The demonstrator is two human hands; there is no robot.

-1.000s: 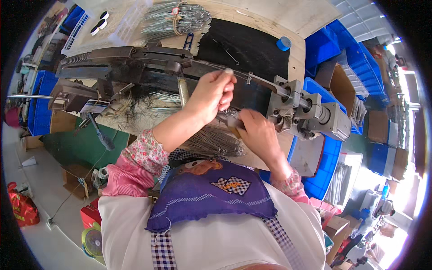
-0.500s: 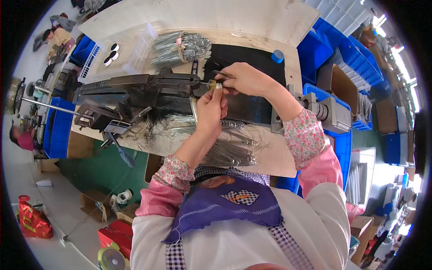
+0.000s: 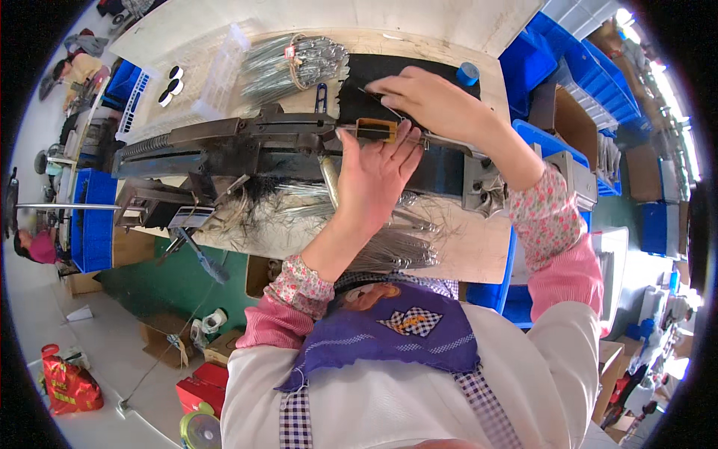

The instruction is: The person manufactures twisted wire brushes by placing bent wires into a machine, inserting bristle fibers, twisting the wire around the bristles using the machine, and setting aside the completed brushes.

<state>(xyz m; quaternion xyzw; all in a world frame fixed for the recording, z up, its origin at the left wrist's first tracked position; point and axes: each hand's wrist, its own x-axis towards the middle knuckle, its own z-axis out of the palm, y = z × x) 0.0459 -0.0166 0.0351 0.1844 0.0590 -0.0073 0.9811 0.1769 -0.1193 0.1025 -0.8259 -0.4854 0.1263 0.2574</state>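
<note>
My left hand (image 3: 378,176) lies open, palm showing and fingers stretched. Its fingertips reach a yellowish block (image 3: 376,129) on the right part of a long dark metal machine (image 3: 224,142). Above and right of it, my right hand (image 3: 441,105) is closed, with a thin metal piece showing under its fingers; its kind is not clear. A tied bundle of thin metal wires (image 3: 292,67) lies behind the machine, beside a black mat (image 3: 366,71). More loose wires (image 3: 396,251) lie on the near side, under and beside my left forearm.
A clear plastic basket (image 3: 206,105) with black and white discs (image 3: 174,73) stands back left. A small blue tool (image 3: 321,97) and a blue round cap (image 3: 467,73) lie on the table. A metal cylinder block (image 3: 572,179) sits right, near blue bins (image 3: 576,75).
My left hand has opened from a pinch and turned palm up by the yellowish block. My right hand has moved up and right, away from the left hand. The view has shifted slightly.
</note>
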